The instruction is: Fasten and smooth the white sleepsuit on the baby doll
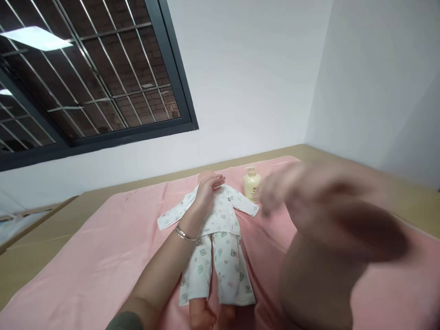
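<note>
A baby doll lies on a pink sheet (130, 238), dressed in a white printed top (225, 211) and matching trousers (227, 270). Its bare feet (202, 318) poke out at the near end, and most of its head (206, 174) is hidden. My left hand (207, 189) is over the doll's upper body near the neck, fingers stretched out; whether it presses on the doll I cannot tell. A bracelet (185, 234) circles that wrist. To the right of the doll, my right hand (305, 188) is raised and smeared by motion, so its fingers do not show clearly.
A cream pump bottle (252, 184) stands on the sheet beyond the doll's right-side sleeve. Tan surface borders the sheet, with white walls (254, 82) behind and at right. A dark-framed barred window (103, 68) is at upper left.
</note>
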